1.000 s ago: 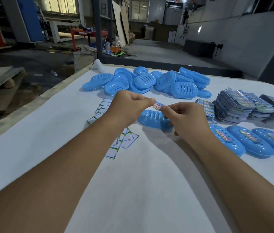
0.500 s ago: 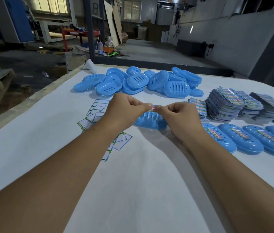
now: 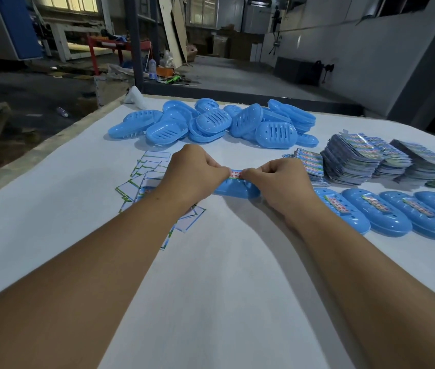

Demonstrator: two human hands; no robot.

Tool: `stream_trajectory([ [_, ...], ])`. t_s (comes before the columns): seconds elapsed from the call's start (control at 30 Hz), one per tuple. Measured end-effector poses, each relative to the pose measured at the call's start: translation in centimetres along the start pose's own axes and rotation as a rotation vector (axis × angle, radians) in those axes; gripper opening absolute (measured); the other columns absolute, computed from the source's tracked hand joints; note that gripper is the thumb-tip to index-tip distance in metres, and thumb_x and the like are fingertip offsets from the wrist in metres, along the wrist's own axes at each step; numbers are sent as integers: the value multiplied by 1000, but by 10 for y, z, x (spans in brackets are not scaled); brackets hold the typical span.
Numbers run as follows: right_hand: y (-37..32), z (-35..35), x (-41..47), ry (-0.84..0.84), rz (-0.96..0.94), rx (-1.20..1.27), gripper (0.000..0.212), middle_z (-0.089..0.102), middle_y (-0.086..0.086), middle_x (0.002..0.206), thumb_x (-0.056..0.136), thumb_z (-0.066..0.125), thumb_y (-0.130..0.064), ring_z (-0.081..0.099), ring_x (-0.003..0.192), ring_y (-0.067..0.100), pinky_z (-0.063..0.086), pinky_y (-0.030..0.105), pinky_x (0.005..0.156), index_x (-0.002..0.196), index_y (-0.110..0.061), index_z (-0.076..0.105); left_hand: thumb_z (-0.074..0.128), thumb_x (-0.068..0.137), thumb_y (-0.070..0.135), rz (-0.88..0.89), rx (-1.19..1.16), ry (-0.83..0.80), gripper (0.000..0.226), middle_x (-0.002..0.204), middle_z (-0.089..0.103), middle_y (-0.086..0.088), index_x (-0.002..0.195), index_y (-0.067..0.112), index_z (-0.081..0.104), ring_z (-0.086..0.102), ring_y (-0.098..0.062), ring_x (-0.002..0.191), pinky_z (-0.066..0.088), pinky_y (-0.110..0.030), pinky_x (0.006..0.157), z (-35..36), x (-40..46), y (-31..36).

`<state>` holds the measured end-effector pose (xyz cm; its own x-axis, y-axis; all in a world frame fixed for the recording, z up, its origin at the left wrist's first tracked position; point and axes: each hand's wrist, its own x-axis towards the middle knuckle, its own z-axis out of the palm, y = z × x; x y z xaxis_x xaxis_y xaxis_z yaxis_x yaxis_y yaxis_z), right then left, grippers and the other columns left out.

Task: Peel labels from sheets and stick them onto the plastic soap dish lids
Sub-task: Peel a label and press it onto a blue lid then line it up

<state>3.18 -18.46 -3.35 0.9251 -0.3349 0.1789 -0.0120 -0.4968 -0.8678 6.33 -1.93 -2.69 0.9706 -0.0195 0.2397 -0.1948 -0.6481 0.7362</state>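
Note:
A small label [image 3: 235, 174] with red print is stretched between my two hands. My left hand [image 3: 195, 171] pinches its left end and my right hand [image 3: 275, 179] pinches its right end. Directly below the label lies a blue soap dish lid [image 3: 235, 189] on the white table, partly hidden by both hands. I cannot tell whether the label touches the lid.
A heap of blue lids [image 3: 211, 126] lies at the back. Stacks of label sheets [image 3: 365, 161] stand to the right, with a row of labelled lids [image 3: 387, 217] in front of them. Used backing papers [image 3: 147, 177] are scattered under my left wrist. The table edge [image 3: 51, 145] runs along the left.
Both hands have lowered the label closer to the lid beneath and drawn it out flat between them. The lid has stayed in place.

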Motion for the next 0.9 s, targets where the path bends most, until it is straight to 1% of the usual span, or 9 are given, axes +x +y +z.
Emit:
stream_trajectory([
  [0.07, 0, 0, 1, -2, -3, -6, 44, 47, -8, 39, 76, 79, -30, 36, 33, 10, 32, 22, 43, 43, -18, 52, 76, 79, 42, 2, 15, 1, 21, 57, 63, 13, 75, 21, 79, 58, -1, 62, 34, -20, 48, 0, 0, 0],
  [0.13, 0, 0, 2, -4, -8, -19, 42, 47, -8, 39, 77, 78, -30, 36, 34, 9, 34, 24, 47, 45, -18, 53, 76, 78, 42, -5, 20, 6, 22, 53, 62, 13, 73, 21, 78, 58, -1, 60, 34, -20, 47, 1, 1, 0],
  [0.27, -1, 1, 1, 5, -28, -56, 42, 49, -10, 39, 78, 78, -32, 39, 36, 6, 35, 25, 50, 47, -18, 53, 75, 79, 41, -19, 27, 7, 23, 45, 58, 23, 70, 20, 77, 56, -1, 55, 33, -19, 44, 0, 0, 1],
  [0.33, -1, 1, 1, 14, -42, -81, 43, 50, -11, 39, 78, 78, -33, 42, 41, 7, 35, 26, 51, 46, -18, 52, 75, 79, 39, -15, 32, 12, 21, 45, 58, 17, 72, 20, 77, 56, -2, 54, 33, -18, 43, 0, -1, 2],
  [0.43, -3, 2, 0, 27, -60, -122, 40, 52, -14, 41, 78, 78, -35, 46, 48, 8, 34, 27, 50, 50, -20, 54, 74, 80, 33, 7, 50, 22, 16, 57, 62, 12, 74, 18, 77, 60, -4, 64, 37, -20, 47, 0, -3, 5],
  [0.57, -5, 3, -2, 44, -92, -181, 32, 60, -10, 57, 78, 78, -37, 53, 57, 7, 35, 27, 51, 58, -20, 61, 73, 79, 30, 29, 85, 34, 15, 62, 66, 8, 71, 18, 75, 63, -8, 67, 45, -21, 52, 0, -6, 8],
  [0.63, -6, 3, -2, 56, -103, -201, 29, 63, -9, 62, 78, 77, -37, 55, 61, 7, 37, 26, 52, 60, -19, 63, 74, 78, 31, 40, 107, 33, 16, 65, 69, 4, 68, 18, 73, 64, -12, 69, 48, -23, 56, 0, -7, 9],
  [0.73, -7, 6, -3, 83, -110, -240, 30, 63, -8, 63, 78, 74, -38, 57, 64, 8, 37, 26, 53, 59, -18, 62, 74, 78, 36, 58, 143, 39, 24, 65, 70, -1, 65, 16, 74, 66, -20, 69, 51, -27, 59, 1, -7, 11],
  [0.9, -8, 10, -3, 107, -89, -288, 34, 65, -6, 62, 78, 73, -43, 60, 67, 14, 39, 27, 54, 58, -18, 61, 70, 80, 39, 96, 246, 71, 29, 68, 70, -3, 67, 14, 73, 66, -23, 74, 55, -33, 68, 4, -6, 14],
])
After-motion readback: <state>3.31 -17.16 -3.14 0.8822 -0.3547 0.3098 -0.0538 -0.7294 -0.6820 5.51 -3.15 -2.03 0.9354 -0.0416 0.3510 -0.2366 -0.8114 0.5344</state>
